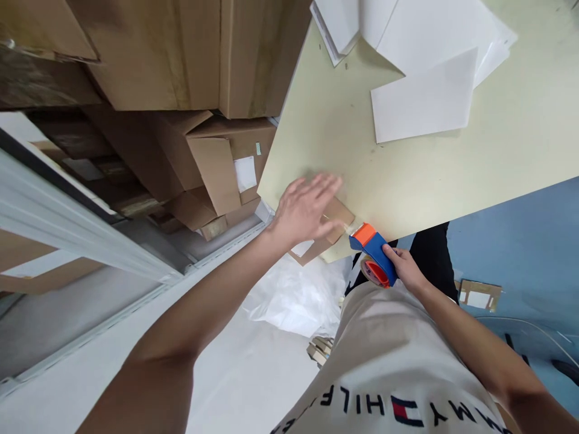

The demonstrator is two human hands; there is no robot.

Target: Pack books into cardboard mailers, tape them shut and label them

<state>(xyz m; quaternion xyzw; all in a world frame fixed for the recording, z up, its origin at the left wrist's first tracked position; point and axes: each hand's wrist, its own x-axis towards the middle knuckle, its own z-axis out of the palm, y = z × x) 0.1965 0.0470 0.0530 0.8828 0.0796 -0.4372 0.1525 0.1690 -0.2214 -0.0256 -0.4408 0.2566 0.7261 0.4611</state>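
Note:
My left hand (304,208) lies flat with fingers stretched out on a small brown cardboard parcel (337,220) at the near corner of the pale table (407,181). A white label shows on the parcel's side below my wrist. My right hand (404,268) is wrapped round a blue and orange tape dispenser (373,253) with a roll of tape in it. The dispenser's orange front end touches the parcel's right edge at the table's rim.
White sheets of paper (420,96) lie spread at the far side of the table. Stacked brown cardboard boxes (181,90) fill the left. A white plastic bag (294,298) lies on the floor below the table. Blue floor (520,241) is to the right.

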